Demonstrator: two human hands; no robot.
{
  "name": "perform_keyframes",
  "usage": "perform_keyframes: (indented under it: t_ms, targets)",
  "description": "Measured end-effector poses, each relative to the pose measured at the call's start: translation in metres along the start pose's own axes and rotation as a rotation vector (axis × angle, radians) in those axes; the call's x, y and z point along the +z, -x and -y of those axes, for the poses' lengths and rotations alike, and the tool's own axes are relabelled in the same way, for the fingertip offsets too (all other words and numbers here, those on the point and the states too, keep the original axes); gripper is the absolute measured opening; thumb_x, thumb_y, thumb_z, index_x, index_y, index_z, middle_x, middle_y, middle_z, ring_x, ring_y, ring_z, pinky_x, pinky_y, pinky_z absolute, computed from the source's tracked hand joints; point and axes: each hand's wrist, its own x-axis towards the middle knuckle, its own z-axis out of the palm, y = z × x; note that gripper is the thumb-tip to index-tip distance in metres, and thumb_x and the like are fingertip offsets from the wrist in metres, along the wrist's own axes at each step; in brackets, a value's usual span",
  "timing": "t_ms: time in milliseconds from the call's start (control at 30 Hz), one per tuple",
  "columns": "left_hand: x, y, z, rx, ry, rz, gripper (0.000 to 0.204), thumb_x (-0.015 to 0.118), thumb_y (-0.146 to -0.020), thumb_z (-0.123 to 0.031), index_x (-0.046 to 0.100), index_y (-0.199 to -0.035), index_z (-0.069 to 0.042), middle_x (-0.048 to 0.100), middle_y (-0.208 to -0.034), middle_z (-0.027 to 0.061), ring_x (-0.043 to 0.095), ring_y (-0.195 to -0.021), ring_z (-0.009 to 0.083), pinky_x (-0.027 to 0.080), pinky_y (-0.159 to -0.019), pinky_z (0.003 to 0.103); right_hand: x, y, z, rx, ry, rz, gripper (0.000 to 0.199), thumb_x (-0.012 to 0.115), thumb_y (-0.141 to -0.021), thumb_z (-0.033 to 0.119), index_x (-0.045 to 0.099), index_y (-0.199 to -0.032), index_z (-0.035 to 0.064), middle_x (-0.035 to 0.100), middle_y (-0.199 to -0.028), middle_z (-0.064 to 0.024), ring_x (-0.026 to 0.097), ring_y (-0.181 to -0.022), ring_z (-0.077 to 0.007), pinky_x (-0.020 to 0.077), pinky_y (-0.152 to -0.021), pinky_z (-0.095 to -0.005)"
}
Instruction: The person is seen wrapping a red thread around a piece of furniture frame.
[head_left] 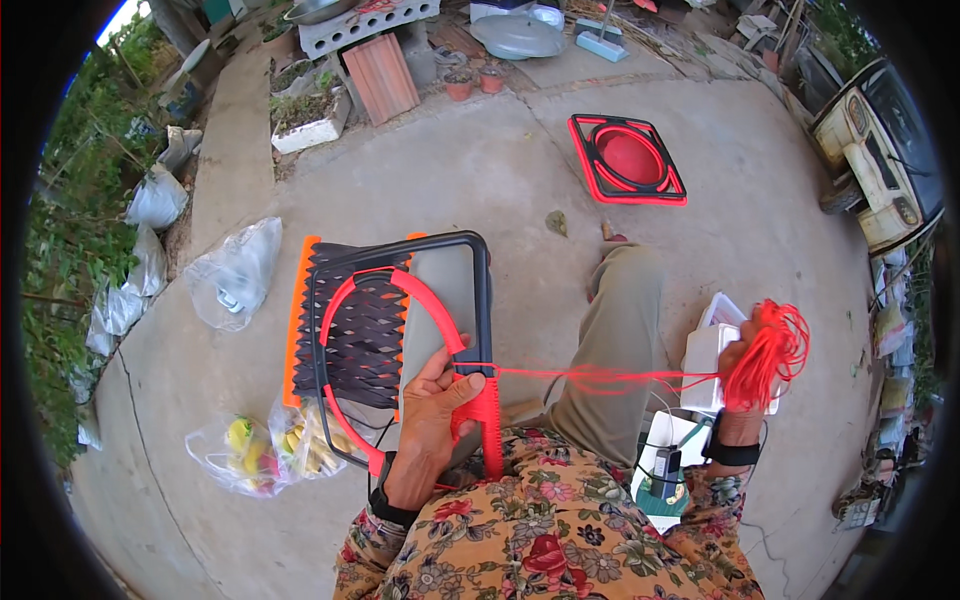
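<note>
Holds a frame (482, 300) in the left hand (430, 428), over the left leg (435, 282), with a woven panel (358, 340) behind it. Stretches a cord (620, 376) from the frame's right side, across the right leg (622, 320), to a cord bundle (775, 355) in the right hand (737, 368), with a box (704, 360) just left of that hand. Left of the panel, has a plastic bag (235, 272) on the concrete floor (500, 180); nearer, fruit bags (255, 455). Ahead, has a ring frame (629, 160) on the floor, between flowerpots (459, 87) farther left and a vehicle (872, 160) at right.
</note>
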Motion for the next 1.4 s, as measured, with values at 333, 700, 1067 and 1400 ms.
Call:
perform_keyframes:
  t_ms: [333, 700, 1067, 1400]
  targets:
    - [-0.002, -0.003, 0.007, -0.005, -0.046, -0.028, 0.024, 0.07, -0.082, -0.005, 0.062, -0.104, -0.004, 0.068, -0.087, 0.003, 0.059, -0.058, 0.0056, 0.034, -0.033, 0.018, 0.003, 0.012, -0.047, 0.225, 1.973, -0.015, 0.019, 0.057, -0.085, 0.018, 0.064, -0.086, 0.0001, 0.062, -0.082, -0.0023, 0.052, -0.068, -0.0106, 0.0414, -0.063, -0.0265]
    - [0.0, -0.005, 0.009, 0.004, -0.033, -0.019, 0.023, 0.07, -0.083, -0.006, 0.062, -0.104, -0.004, 0.068, -0.086, 0.003, 0.059, -0.059, 0.0056, 0.035, -0.033, 0.017, 0.033, -0.021, -0.117, 0.095, 2.097, 0.316, 0.028, 0.069, -0.078, 0.017, 0.056, -0.098, 0.0023, 0.057, -0.077, -0.0088, 0.056, -0.069, -0.0171, 0.0439, -0.062, -0.0304]
    - [-0.006, -0.006, 0.009, -0.016, -0.052, 0.024, 0.019, 0.069, -0.083, -0.007, 0.062, -0.101, -0.007, 0.068, -0.086, 0.0014, 0.06, -0.06, 0.0061, 0.036, -0.033, 0.018, 0.004, -0.017, -0.113, -0.304, 2.416, 0.284, 0.042, 0.07, -0.079, 0.004, 0.053, -0.117, 0.002, 0.055, -0.103, -0.008, 0.055, -0.092, -0.0156, 0.0466, -0.08, -0.0293]
    - [-0.005, -0.006, 0.008, -0.022, -0.035, -0.004, 0.019, 0.07, -0.083, -0.008, 0.062, -0.1, -0.007, 0.067, -0.085, 0.0009, 0.06, -0.06, 0.0062, 0.036, -0.033, 0.018, 0.042, 0.025, -0.033, 0.34, 0.489, 0.172, 0.03, 0.049, -0.098, 0.033, 0.049, -0.112, 0.0074, 0.042, -0.066, -0.0007, 0.039, -0.047, -0.0077, 0.0344, -0.037, -0.0262]
